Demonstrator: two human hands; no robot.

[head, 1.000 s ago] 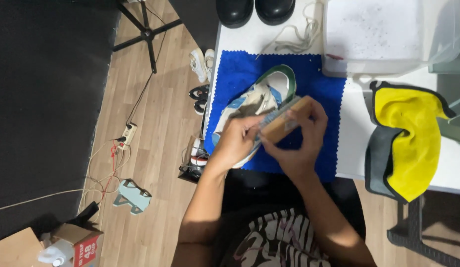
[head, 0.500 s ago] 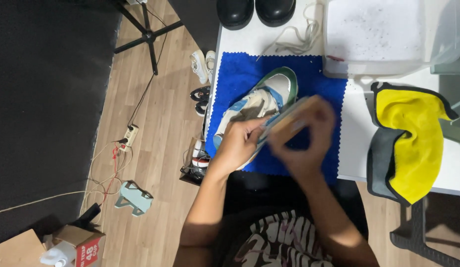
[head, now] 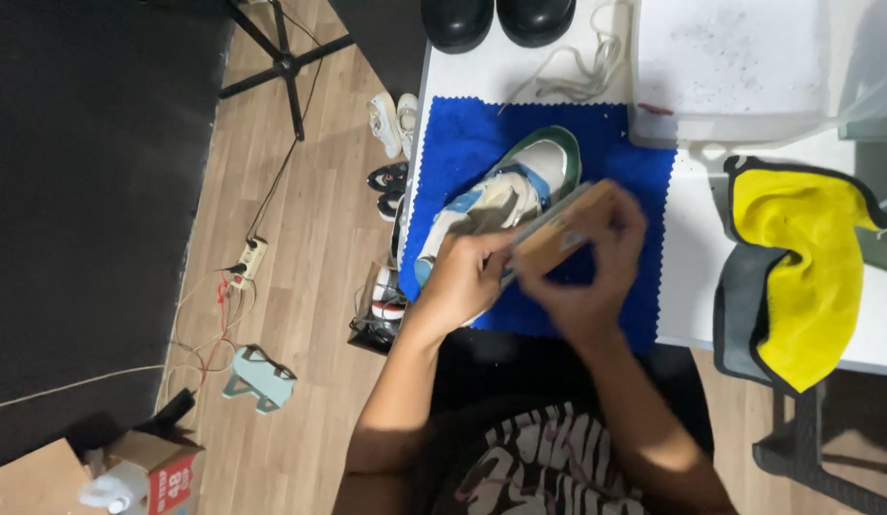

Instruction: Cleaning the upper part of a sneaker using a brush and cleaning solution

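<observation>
A white, blue and green sneaker (head: 519,186) lies on a blue cloth (head: 634,172) spread on a white table (head: 696,286). My left hand (head: 462,281) grips the sneaker's near end. My right hand (head: 586,272) holds a wooden-backed brush (head: 558,234) against the sneaker's side; the hand is blurred by motion.
A yellow and grey cloth (head: 796,267) hangs over the table's right edge. A clear plastic tub (head: 748,67), loose white laces (head: 577,76) and two black shoes (head: 496,19) sit at the back. Small shoes, a power strip (head: 248,257), cables and a tripod base (head: 286,62) are on the wooden floor.
My right hand has slid the brush back and forth along the sneaker's side. My left hand has kept its hold on the sneaker.
</observation>
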